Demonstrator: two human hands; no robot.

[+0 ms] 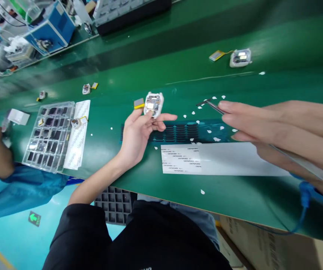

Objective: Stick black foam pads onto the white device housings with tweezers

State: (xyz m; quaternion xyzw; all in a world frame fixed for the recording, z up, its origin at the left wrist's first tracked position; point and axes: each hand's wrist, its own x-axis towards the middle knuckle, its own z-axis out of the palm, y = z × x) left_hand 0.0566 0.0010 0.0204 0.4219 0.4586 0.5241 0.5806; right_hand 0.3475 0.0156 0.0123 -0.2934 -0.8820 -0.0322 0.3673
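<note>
ref: white sheet (pixel 229 161), flat and smooth, printed at its left end
left hand (pixel 139 131) was raised past the sheet's far left corner, palm side up, thumb and fingers pinching a watch case (pixel 154 104), index finger stuck out toward the right
case sat beyond the sheet's left end: white plastic, rounded square, open, circuit parts showing; flat silver battery (pixel 139 103) with yellow edges just left of it
right hand (pixel 251 120) was beyond the sheet's middle, fingers together, pinching slim metal tweezers (pixel 216 108) aimed left; tips at a thin dark strip (pixel 203 102), couldn't tell if they gripped it
glossy teal film (pixel 206 137) with rows of slim black pieces lay just beyond the sheet
</note>
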